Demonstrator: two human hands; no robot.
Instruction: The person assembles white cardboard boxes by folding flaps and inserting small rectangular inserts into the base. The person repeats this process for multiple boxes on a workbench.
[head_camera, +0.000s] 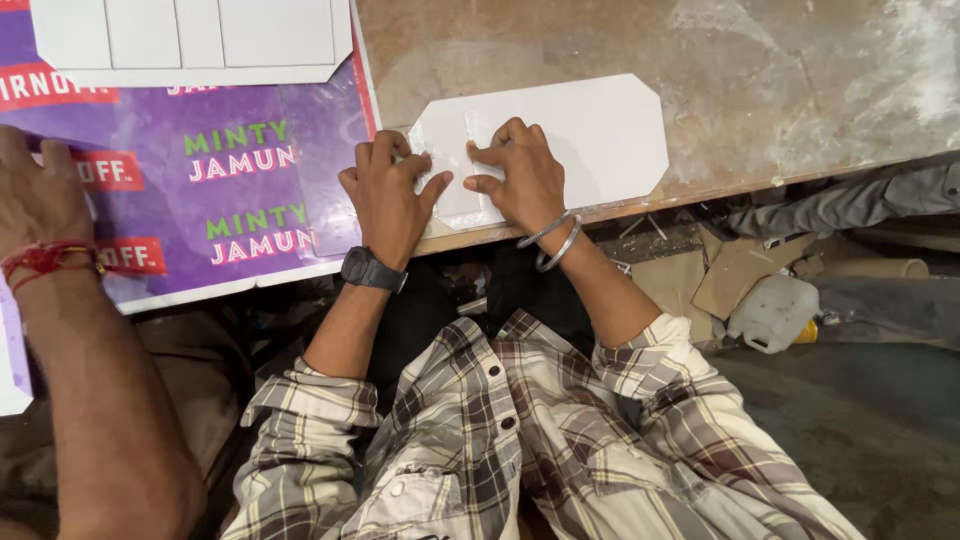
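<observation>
A white cut card sheet with clipped corners lies flat at the near edge of a worn wooden table. My left hand, with a black wristwatch, presses fingertips on the sheet's left end. My right hand, wearing two metal bangles, presses beside it. Between both hands lies a glossy clear strip, like tape or film, on the card. Neither hand grips anything; the fingers are bent and pushing down.
A purple printed sheet covers the table's left, with a white die-cut card blank on top. Another person's hand with a red wrist thread rests on it. Under the table are cardboard scraps and a white plastic jug.
</observation>
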